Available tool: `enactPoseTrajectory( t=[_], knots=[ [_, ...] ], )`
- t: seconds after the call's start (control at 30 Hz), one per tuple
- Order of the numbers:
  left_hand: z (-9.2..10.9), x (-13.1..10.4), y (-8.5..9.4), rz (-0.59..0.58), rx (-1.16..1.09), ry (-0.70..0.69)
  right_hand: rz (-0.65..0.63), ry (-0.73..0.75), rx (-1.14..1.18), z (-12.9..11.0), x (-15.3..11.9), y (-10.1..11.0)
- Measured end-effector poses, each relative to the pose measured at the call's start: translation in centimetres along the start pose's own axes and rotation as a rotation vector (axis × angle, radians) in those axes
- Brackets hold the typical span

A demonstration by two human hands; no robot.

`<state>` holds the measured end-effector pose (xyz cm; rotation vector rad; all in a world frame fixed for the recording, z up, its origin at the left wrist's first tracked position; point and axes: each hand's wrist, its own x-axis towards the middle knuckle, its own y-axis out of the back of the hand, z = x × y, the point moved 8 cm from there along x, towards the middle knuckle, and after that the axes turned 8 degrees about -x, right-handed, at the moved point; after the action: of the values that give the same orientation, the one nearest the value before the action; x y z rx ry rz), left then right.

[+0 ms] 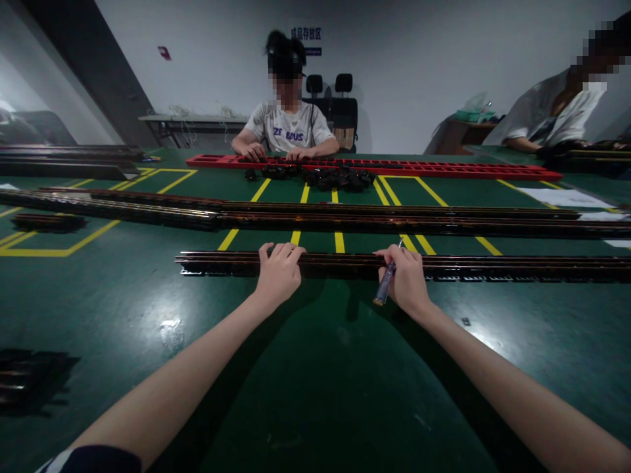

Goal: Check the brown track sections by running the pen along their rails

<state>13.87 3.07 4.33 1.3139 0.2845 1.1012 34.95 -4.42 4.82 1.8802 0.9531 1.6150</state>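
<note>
A long bundle of dark metal strips (340, 265) lies from left to right across the green table (315, 394) in front of me. My left hand (280, 272) is on its left part, fingers bent over the far edge and wrapped round the strips. Farther right, my right hand (405, 276) holds a small screwdriver (384, 286) with a clear purplish handle, its handle end pointing down toward me. The fingertips of that hand touch the bundle's top edge.
More long dark strips (345, 219) lie beyond the bundle. Farther back, a person (288, 128) handles black parts (340, 177) beside a red slotted rail (444, 169). Another person (547, 112) is at the right. Dark pieces (29, 378) sit at lower left.
</note>
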Motion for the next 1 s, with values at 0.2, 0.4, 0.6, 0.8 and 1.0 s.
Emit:
enactPoseTrajectory(
  t=[0.2,0.4,0.6,0.8,1.0],
  knots=[
    [-0.24,0.04,0.06,0.014,-0.052,0.016,0.037,0.012,0.043,0.16,-0.06,0.16],
    [-0.64,0.16,0.13,0.019,-0.097,0.053,0.030,0.015,0.088,-0.09,-0.07,0.55],
    [-0.63,0.26,0.12,0.018,-0.078,0.047,0.006,-0.009,0.087,-0.03,-0.28,0.48],
    [-0.64,0.24,-0.23,0.001,-0.041,0.046,-0.013,-0.024,0.070,-0.11,-0.33,0.22],
    [-0.89,0.25,-0.19,0.038,0.027,0.057,0.015,-0.091,-0.031,0.78,-0.38,0.18]
  ],
)
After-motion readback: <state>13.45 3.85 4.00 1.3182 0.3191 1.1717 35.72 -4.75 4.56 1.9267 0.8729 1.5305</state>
